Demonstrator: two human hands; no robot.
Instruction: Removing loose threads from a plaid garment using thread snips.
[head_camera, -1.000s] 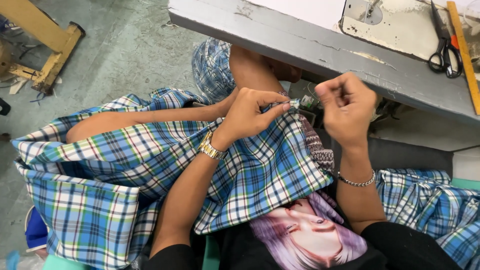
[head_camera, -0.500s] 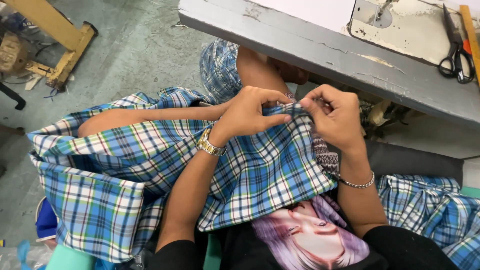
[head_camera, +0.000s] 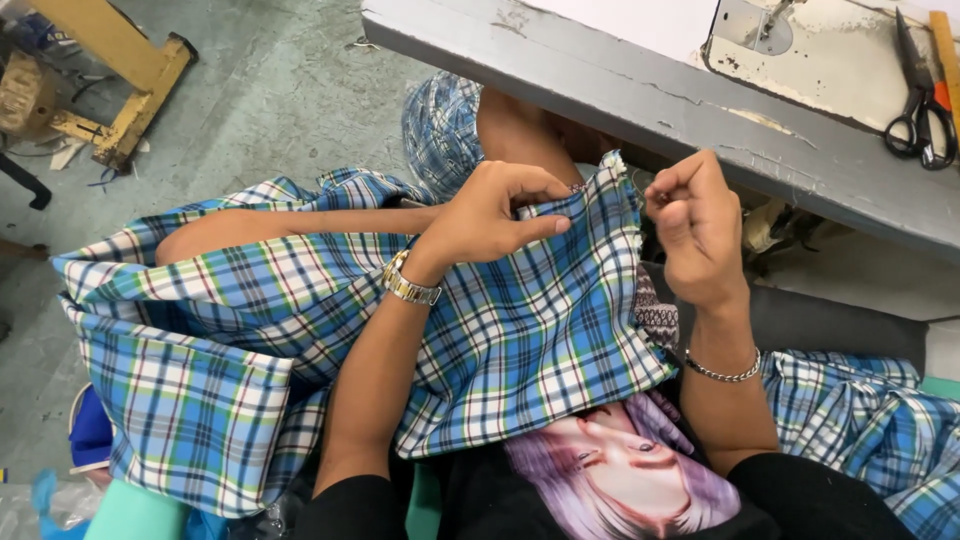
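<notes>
Bright, even daylight, no glare. Soft shadow under the desk (head_camera: 620, 85) edge. Frame sharp throughout; slight wide-angle stretch toward the corners.

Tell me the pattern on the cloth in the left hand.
Blue, white and green plaid on the cloth, pinched by the left hand; head view.

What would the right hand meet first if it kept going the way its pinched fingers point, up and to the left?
Probably the corner of the plaid fabric beside the right hand; depth unclear.
</notes>
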